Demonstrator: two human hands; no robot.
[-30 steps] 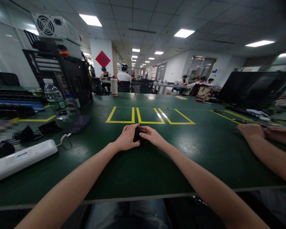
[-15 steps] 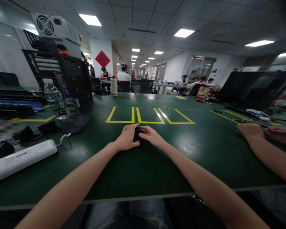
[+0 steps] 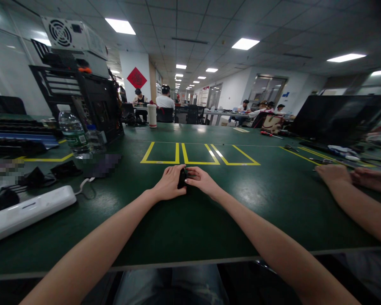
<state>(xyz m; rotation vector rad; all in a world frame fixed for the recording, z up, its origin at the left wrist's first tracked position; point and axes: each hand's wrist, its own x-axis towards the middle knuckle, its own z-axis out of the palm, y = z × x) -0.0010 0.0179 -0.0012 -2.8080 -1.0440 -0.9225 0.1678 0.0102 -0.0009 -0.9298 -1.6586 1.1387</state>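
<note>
Black rounded plastic-looking object [image 3: 182, 180] | left hand [image 3: 169, 184] holds it; right hand's [image 3: 203, 182] grip unclear | likely light, stiff; grasp sides

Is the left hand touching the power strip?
Apart: the head view shows a wide stretch of green table between the left hand and the power strip.

The dark green, flat table [image 3: 178, 237] is smooth and semi-glossy, catching blurred glare; its yellow tape strips [image 3: 201, 163] look slick. The long white power strip [image 3: 31, 214] is smooth plastic, the clear upright bottle [image 3: 72, 132] shiny transparent plastic, the boxy grey power supply [image 3: 79, 39] metal.
</note>
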